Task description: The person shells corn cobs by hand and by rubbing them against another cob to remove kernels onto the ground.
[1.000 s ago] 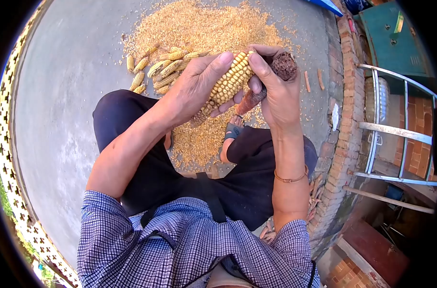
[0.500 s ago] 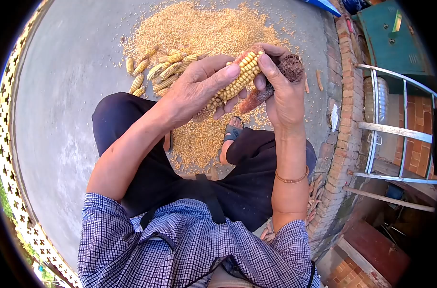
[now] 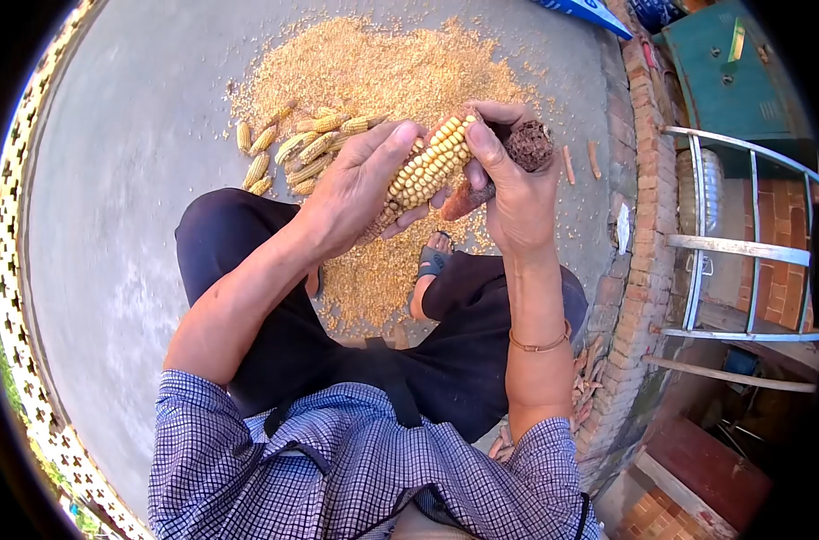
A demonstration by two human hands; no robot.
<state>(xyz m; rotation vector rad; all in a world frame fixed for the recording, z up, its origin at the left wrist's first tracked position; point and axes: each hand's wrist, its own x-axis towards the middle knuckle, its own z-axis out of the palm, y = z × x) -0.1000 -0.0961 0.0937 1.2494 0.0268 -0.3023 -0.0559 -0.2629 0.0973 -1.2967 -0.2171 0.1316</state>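
"Grey concrete floor [image 3: 112, 225], and a low brick edge [image 3: 643, 225] running along its right side. What's lying on it?"

"Loose yellow kernels [image 3: 373, 63], spread wide beyond the knees, with more between the feet. Several corn ears [image 3: 315, 148] lie in a group by the left side of the spread, and two thin cobs [image 3: 594, 159] rest near the bricks."

"And where's the ear being handled?"

"Up above the floor, between both hands. It's a partly stripped ear [image 3: 432, 169], tilted, its upper end toward the right, with a reddish bare strip along its upper edge."

"How are the hands?"

"Both closed on something. Left hand [image 3: 351, 184] grips the ear's lower part. Right hand [image 3: 522, 184] has its thumb against the ear's upper end, and also holds a dark cob [image 3: 530, 147]. Its fingers partly hide that cob, whose reddish end shows below."
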